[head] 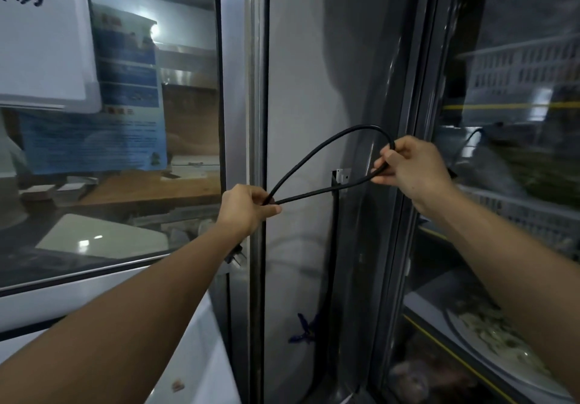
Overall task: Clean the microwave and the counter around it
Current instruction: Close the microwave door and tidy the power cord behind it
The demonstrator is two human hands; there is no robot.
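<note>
We hold a black power cord (317, 159) up in front of a grey pillar (298, 90) between two glass panes, folded into a loop. Our left hand (248, 207) pinches the two strands together where they cross, fingers curled round them, and our right hand (408, 168) grasps the far end of the loop, where the cord bends back on itself. The loop's long axis runs from lower left to upper right, rising toward the right hand, with the rounded bend at the top right. A plug (235, 254) seems to hang just below our left wrist — its prongs are only faintly visible, so we cannot be sure. We judge the cord light and pliable but springy: it will want to uncoil unless the crossing stays pinched, and its smooth sheath may slip through loose fingers. The best hold is at the crossing and at the bend, never by the plug's prongs. The microwave itself is not clearly in view — a white surface (194, 356) lies below our left forearm.
</note>
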